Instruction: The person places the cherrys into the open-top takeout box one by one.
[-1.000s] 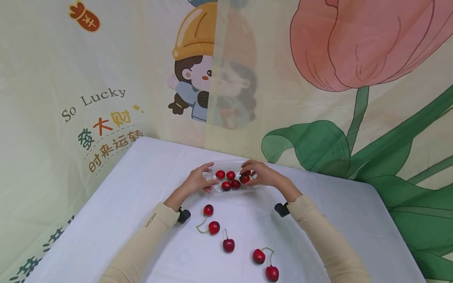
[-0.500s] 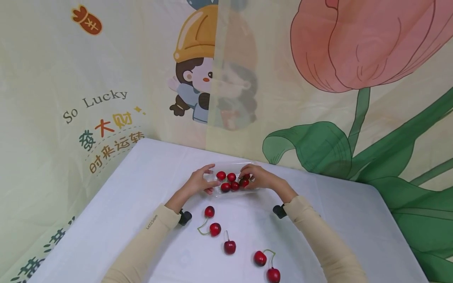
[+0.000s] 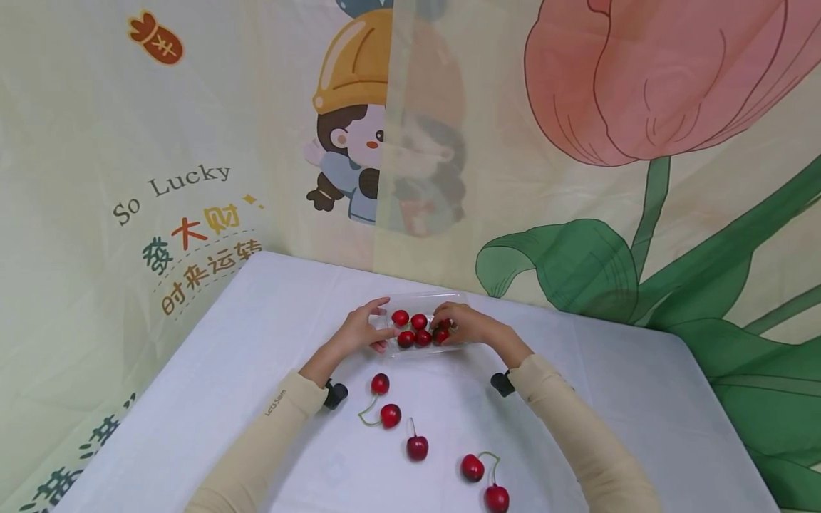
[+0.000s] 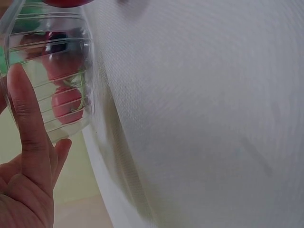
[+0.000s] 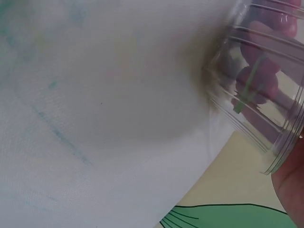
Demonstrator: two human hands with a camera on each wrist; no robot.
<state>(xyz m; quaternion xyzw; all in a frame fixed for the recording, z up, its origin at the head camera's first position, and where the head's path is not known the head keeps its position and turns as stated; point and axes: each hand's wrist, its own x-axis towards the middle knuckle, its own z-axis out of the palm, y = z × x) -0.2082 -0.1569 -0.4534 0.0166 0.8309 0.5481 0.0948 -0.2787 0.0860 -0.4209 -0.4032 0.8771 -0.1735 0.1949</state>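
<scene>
A clear plastic container [image 3: 423, 294] with several red cherries [image 3: 419, 322] in it lies near the back of the table. At its left end my left hand [image 3: 359, 330] grips it, thumb on the near side and fingers on the far side. My right hand [image 3: 471, 323] reaches in over the right end, its curled fingers holding cherries [image 3: 441, 335] inside. Through the ribbed wall [image 5: 266, 142] in the right wrist view, cherries and a green stem show beside the fingers. The left wrist view has the left thumb [image 4: 27, 109] against the wall, cherries behind it.
On the white tablecloth [image 3: 308, 299], in front of the container, lie a stem-joined pair of cherries [image 3: 390, 416], a single cherry [image 3: 417, 448] and another joined pair [image 3: 472, 467]. A printed curtain [image 3: 436, 249] hangs right behind the table's back edge.
My right hand has moved slightly left and farther into the container, and the cherries at its fingers have shifted left, closer to the others. My left hand keeps its grip on the container.
</scene>
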